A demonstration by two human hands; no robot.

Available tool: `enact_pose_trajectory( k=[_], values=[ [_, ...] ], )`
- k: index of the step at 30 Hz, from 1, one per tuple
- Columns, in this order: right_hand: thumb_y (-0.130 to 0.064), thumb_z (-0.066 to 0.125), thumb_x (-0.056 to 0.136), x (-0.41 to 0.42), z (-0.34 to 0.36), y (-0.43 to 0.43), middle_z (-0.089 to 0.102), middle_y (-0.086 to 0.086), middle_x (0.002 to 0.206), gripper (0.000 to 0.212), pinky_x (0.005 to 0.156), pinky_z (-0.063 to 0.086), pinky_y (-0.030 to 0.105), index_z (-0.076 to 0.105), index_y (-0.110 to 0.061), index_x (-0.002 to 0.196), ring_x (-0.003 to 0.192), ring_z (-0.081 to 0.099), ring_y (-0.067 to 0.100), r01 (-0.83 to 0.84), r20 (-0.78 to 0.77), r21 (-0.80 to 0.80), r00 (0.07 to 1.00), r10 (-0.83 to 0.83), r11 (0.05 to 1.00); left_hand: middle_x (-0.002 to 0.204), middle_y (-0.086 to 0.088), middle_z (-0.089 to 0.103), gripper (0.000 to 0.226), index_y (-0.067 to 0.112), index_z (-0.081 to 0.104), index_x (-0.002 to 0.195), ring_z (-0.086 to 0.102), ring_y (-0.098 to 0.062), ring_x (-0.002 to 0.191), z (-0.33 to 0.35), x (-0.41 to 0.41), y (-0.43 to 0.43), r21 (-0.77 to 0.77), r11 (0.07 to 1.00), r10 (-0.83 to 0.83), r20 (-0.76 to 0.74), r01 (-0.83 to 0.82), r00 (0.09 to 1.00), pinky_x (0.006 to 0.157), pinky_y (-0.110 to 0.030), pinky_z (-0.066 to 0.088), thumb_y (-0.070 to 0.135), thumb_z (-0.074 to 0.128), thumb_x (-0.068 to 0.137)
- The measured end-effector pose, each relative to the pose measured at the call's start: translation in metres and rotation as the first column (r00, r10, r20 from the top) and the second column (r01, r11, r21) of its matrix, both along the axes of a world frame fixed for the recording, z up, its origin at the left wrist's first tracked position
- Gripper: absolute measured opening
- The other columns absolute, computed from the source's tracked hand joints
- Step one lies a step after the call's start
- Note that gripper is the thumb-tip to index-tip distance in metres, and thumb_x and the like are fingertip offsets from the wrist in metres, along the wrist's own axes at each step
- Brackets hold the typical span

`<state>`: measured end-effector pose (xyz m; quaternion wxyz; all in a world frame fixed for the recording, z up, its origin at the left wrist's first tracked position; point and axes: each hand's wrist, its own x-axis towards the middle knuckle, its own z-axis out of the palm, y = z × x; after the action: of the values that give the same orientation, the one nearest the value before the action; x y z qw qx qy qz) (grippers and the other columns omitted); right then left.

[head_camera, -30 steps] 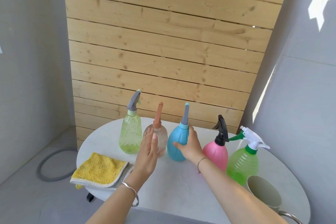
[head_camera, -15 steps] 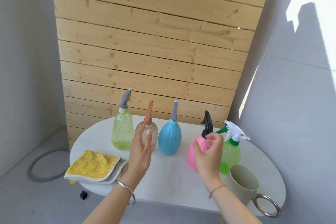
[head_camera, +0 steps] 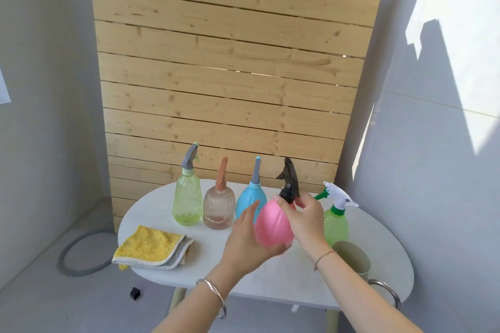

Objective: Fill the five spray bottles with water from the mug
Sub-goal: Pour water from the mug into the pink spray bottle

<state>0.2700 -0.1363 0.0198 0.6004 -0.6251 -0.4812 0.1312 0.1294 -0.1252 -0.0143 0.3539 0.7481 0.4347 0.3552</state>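
- Hands are meeting on the pink bottle [head_camera: 272,224], which is being held slightly tilted over the white table [head_camera: 284,276], in front of the row.
- Left hand [head_camera: 243,240] is cupping the bottle's body from the side and below, fingers curling round it.
- Right hand [head_camera: 305,216] is gripping the neck just under the black trigger head [head_camera: 289,181], fingers closing round it.
- Four more are standing upright along the back: light green bottle [head_camera: 187,203], peach bottle [head_camera: 218,208], blue bottle [head_camera: 246,201] and, farther right, green bottle [head_camera: 336,224].
- Mug [head_camera: 351,254] is sitting just beside the green bottle, partly hidden by the right forearm.
- Yellow cloth [head_camera: 148,246] is lying folded on the table's left side.
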Motion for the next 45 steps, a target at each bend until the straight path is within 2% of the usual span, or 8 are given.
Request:
enact_pose_trajectory(
  k=[6,12,18,23,29,34,38,45],
  values=[
    [-0.028,0.075,0.079,-0.025,0.053,-0.047,0.074,-0.005,0.079,0.008,0.071,0.048,0.019,0.074,-0.02,0.081,0.073,0.063,0.003,-0.219,-0.126,0.136,0.963,0.237,0.966,0.114,0.02,0.058,0.091,0.043,0.041,0.123,0.059,-0.001,0.102,0.041,-0.015,-0.038,0.051,0.999,0.009,0.166,-0.018,0.986,0.082,-0.027,0.054,0.065,0.083,0.044],
    [-0.034,0.067,0.074,-0.033,0.089,-0.081,0.076,-0.001,0.094,0.028,0.083,0.05,0.017,0.071,-0.015,0.094,0.095,0.069,0.007,-0.504,-0.233,0.074,0.831,0.506,0.861,0.128,0.0,0.063,0.093,0.028,0.044,0.136,0.064,-0.013,0.114,0.063,-0.056,-0.053,-0.33,0.826,-0.304,0.421,0.456,0.855,0.096,-0.033,0.054,0.05,0.084,0.055],
    [-0.039,0.075,0.066,-0.054,0.101,-0.094,0.074,0.005,0.102,0.045,0.093,0.049,0.033,0.065,-0.015,0.103,0.101,0.067,0.016,-0.406,-0.314,0.164,0.842,0.438,0.899,0.124,0.004,0.058,0.09,0.032,0.04,0.129,0.063,-0.006,0.106,0.086,-0.059,-0.077,-0.172,0.953,-0.197,0.276,0.25,0.941,0.077,-0.02,0.056,0.059,0.085,0.055],
    [-0.032,0.069,0.073,-0.055,0.117,-0.097,0.072,0.011,0.107,0.036,0.094,0.05,0.043,0.059,-0.012,0.101,0.103,0.067,0.022,-0.52,-0.511,0.235,0.653,0.559,0.821,0.129,-0.001,0.065,0.064,0.033,0.05,0.136,0.064,-0.018,0.116,0.092,-0.071,-0.077,-0.431,0.734,-0.202,0.599,0.524,0.775,0.088,-0.038,0.056,0.064,0.056,0.081],
    [-0.044,0.07,0.069,-0.06,0.11,-0.095,0.069,-0.004,0.085,0.039,0.081,0.049,0.034,0.069,-0.019,0.098,0.082,0.061,0.014,-0.371,-0.458,0.192,0.785,0.417,0.909,0.124,0.011,0.058,0.065,0.049,0.049,0.118,0.059,-0.004,0.107,0.108,-0.063,-0.085,-0.126,0.972,-0.122,0.448,0.198,0.886,0.076,-0.017,0.048,0.074,0.065,0.06],
    [-0.036,0.06,0.09,-0.065,0.112,-0.09,0.069,-0.004,0.084,0.022,0.077,0.05,0.032,0.07,-0.018,0.097,0.079,0.061,0.012,-0.326,-0.45,0.189,0.809,0.377,0.926,0.101,0.035,0.051,0.041,0.025,0.052,0.119,0.058,0.019,0.088,0.111,-0.062,-0.077,-0.164,0.947,-0.168,0.484,0.277,0.859,0.067,-0.008,0.044,0.052,0.062,0.089],
    [-0.033,0.059,0.093,-0.072,0.104,-0.086,0.07,-0.006,0.093,0.019,0.086,0.05,0.034,0.066,-0.02,0.104,0.089,0.064,0.013,-0.294,-0.405,0.173,0.848,0.341,0.94,0.109,0.017,0.051,0.008,0.041,0.038,0.099,0.052,0.026,0.076,0.109,-0.058,-0.081,-0.227,0.921,-0.17,0.499,0.317,0.85,0.06,0.0,0.041,0.042,0.046,0.098],
    [-0.022,0.072,0.083,-0.07,0.088,-0.079,0.074,0.001,0.096,0.022,0.088,0.052,0.034,0.066,-0.014,0.103,0.092,0.067,0.016,-0.334,-0.456,0.118,0.819,0.349,0.935,0.114,0.009,0.06,0.059,0.021,0.047,0.124,0.064,0.0,0.095,0.089,-0.06,-0.077,-0.231,0.929,-0.166,0.433,0.288,0.886,0.065,-0.011,0.05,0.055,0.069,0.081]
  ],
)
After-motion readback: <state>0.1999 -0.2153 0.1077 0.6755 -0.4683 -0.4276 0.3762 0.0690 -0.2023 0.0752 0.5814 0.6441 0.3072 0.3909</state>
